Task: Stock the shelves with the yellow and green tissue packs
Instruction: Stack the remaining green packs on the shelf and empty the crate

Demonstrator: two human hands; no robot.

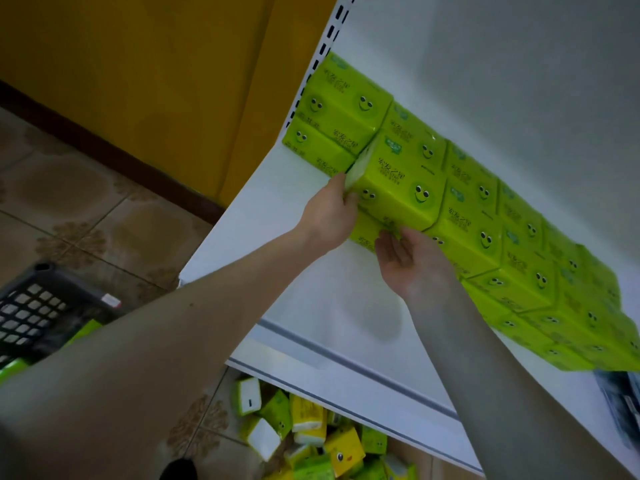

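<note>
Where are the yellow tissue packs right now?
The yellow tissue packs lie at the bottom centre of the head view, in a loose heap on the tiled floor under the front edge of the white shelf, mixed with green packs.

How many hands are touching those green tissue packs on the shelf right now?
2. The left hand grips the left end of the front green pack. The right hand, palm up, touches that pack's lower edge just beside it. No other hands are in view.

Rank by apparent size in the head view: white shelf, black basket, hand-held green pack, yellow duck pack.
1. white shelf
2. black basket and green pack: too alike to rank, the basket being cropped
3. yellow duck pack, smallest
</note>
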